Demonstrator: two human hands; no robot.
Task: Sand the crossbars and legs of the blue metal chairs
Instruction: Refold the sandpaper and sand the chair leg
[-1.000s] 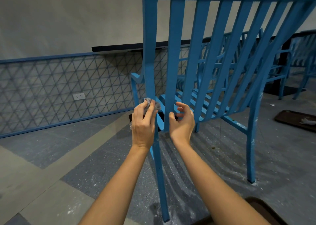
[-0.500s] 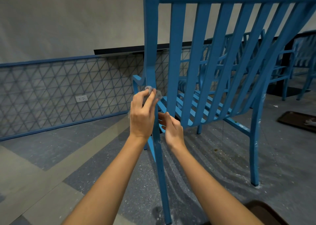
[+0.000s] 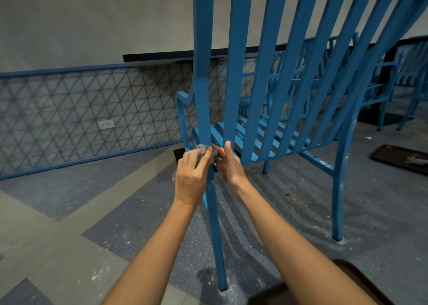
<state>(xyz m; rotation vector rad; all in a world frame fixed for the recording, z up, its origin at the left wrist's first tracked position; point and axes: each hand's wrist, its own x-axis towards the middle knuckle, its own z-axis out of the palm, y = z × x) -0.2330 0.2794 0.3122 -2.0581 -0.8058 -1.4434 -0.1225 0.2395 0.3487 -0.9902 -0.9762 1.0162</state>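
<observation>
A: Where is the sanding pad right now?

B: The grey, crumpled abrasive pad (image 3: 203,149) is in the left hand (image 3: 191,179), pinched between thumb and curled fingers and pressed against the rear left leg (image 3: 209,165) of the nearest blue slatted metal chair (image 3: 273,77), right about where the seat meets the upright.

A: And the other hand?

B: The right hand (image 3: 230,165) sits just beside it on the inner side of that leg. Its fingers (image 3: 228,147) are mostly straight and reach up toward the pad; it holds nothing that I can see. Whether the fingertips touch the pad or only the metal, I cannot tell.

A: Which way does the leg run from the fingers?

B: Its long axis is near vertical, tilted slightly, going up into the backrest post and down to the speckled grey floor (image 3: 301,212) between the two forearms. So I'd judge the stroke has to travel along that line, up or down. The left hand is the nearer one, already wrapped on it.

A: Much left to do?

B: Probably. The right rear leg (image 3: 339,189) stands well apart to the right, and more blue chairs (image 3: 379,89) wait behind.
</observation>
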